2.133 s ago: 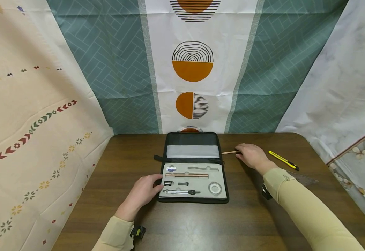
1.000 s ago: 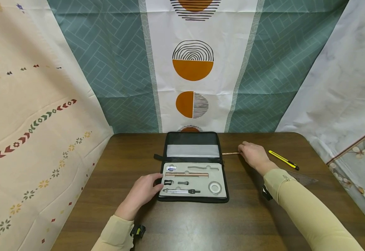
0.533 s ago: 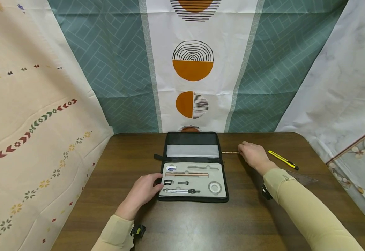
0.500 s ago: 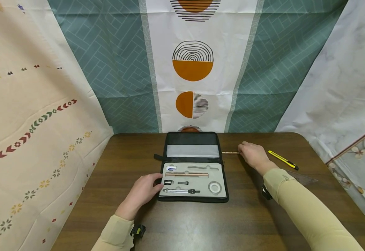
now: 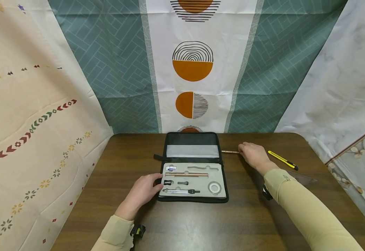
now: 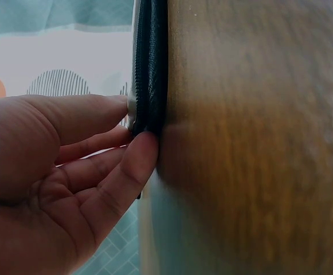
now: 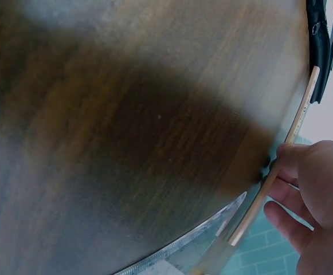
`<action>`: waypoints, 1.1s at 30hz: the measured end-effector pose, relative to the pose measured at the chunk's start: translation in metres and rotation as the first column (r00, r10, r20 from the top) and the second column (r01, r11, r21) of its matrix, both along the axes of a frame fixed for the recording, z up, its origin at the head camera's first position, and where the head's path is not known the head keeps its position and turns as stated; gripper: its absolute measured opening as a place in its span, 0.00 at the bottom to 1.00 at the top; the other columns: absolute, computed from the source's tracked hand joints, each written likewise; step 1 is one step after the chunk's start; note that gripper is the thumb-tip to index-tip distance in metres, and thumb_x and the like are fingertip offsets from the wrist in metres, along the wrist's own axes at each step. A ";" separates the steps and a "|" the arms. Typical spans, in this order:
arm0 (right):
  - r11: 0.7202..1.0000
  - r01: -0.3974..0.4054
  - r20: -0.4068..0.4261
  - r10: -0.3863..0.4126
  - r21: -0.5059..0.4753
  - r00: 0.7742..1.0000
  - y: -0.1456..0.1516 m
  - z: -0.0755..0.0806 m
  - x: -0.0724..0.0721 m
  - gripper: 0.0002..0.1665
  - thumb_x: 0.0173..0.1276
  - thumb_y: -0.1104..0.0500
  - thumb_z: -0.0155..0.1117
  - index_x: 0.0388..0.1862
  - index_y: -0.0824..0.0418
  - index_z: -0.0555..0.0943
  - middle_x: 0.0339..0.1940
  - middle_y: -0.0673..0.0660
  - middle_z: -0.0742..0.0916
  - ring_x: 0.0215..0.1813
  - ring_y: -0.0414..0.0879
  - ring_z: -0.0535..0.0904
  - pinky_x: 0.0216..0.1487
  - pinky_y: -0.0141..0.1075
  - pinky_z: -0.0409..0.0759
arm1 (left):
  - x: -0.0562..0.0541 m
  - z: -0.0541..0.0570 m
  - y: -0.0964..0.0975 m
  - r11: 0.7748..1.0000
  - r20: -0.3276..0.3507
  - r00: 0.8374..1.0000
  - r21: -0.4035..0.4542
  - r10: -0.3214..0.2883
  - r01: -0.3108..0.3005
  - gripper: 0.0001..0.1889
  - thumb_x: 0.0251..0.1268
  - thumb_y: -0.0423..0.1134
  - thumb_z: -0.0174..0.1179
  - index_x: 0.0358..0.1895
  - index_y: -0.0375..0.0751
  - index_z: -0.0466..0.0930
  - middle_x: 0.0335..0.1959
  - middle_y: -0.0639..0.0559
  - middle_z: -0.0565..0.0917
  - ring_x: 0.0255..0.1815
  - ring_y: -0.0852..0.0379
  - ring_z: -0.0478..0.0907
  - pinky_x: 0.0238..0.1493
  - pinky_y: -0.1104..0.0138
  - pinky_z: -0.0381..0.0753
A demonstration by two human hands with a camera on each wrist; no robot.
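Where the right hand [image 5: 252, 156] is: thumb and fingers pinch a pale strip [image 7: 258, 201], far on the worktop [image 5: 182, 226], just right of the open case [image 5: 193, 200].
Strip: its printed marks show more clearly than shortly before; probably it is turned, so its handling seems not finished.
Left hand [image 5: 143, 191]: relaxed, touching the case's left edge, unchanged.
Yellow cutter [image 5: 283, 160]: at right, untouched.

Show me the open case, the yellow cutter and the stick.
Open case [image 5: 192, 139], head view: lid's black inside.
Yellow cutter [image 5: 282, 160], head view: handle's middle.
Stick [image 7: 299, 114], right wrist view: upper section.
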State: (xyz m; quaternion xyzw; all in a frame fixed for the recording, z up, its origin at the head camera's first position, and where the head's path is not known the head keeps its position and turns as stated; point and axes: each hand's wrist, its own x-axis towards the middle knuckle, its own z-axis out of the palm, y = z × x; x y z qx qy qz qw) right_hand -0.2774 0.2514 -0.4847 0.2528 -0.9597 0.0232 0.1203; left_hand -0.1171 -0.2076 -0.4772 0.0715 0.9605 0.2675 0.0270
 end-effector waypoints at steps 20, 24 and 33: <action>0.996 0.003 0.009 -0.002 -0.084 1.000 0.004 0.006 0.006 0.06 0.72 0.68 0.76 0.41 0.60 0.85 0.36 0.56 0.85 0.39 0.56 0.84 0.42 0.55 0.88 | 0.000 0.003 0.001 1.000 0.020 1.000 -0.002 0.004 -0.004 0.20 0.75 0.35 0.73 0.67 0.35 0.87 0.66 0.36 0.87 0.66 0.38 0.84 0.68 0.41 0.82; 0.994 0.013 0.008 -0.012 -0.110 1.000 0.005 0.008 0.008 0.06 0.72 0.67 0.76 0.41 0.60 0.86 0.37 0.56 0.85 0.40 0.55 0.83 0.43 0.55 0.88 | 0.000 0.004 0.001 1.000 0.010 1.000 -0.003 0.000 0.000 0.20 0.75 0.34 0.73 0.66 0.34 0.87 0.66 0.36 0.87 0.66 0.38 0.85 0.68 0.42 0.82; 0.993 0.006 0.020 -0.004 -0.122 1.000 -0.003 0.013 0.016 0.07 0.72 0.67 0.77 0.41 0.59 0.87 0.37 0.55 0.85 0.39 0.54 0.83 0.44 0.55 0.88 | -0.001 0.003 0.002 1.000 0.016 1.000 -0.002 0.008 -0.008 0.21 0.75 0.35 0.74 0.66 0.35 0.87 0.66 0.36 0.87 0.66 0.38 0.85 0.68 0.42 0.82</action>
